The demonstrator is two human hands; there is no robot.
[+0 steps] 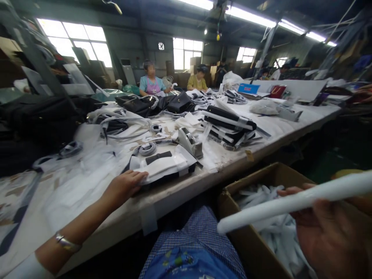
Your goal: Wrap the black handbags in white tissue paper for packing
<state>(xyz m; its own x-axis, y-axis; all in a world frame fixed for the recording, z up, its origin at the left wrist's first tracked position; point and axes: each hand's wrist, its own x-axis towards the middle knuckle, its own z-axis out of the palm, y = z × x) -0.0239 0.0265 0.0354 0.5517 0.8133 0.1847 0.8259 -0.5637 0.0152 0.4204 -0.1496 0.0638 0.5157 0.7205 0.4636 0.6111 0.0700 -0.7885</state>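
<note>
A long white roll (270, 211), like padding wrapped in thin foam, is in my right hand (328, 232); the fingers and thumb close around it above a cardboard box. My left hand (128, 184) is at the table's front edge, its fingers together on the near left end of a white foam wrap (162, 168). That wrap lies over a flat black bag piece (158, 157), mostly covered. Just behind it stands a grey tape dispenser (190, 142). A coiled wrapped strap (147, 148) lies to its left.
The open cardboard box (266, 248) holds several similar white rolls. Stacked black bags with white padding (228, 124) lie right of the dispenser. More black bags (180, 102) and wrapped straps (124, 126) cover the table (232, 159). Two people sit across it.
</note>
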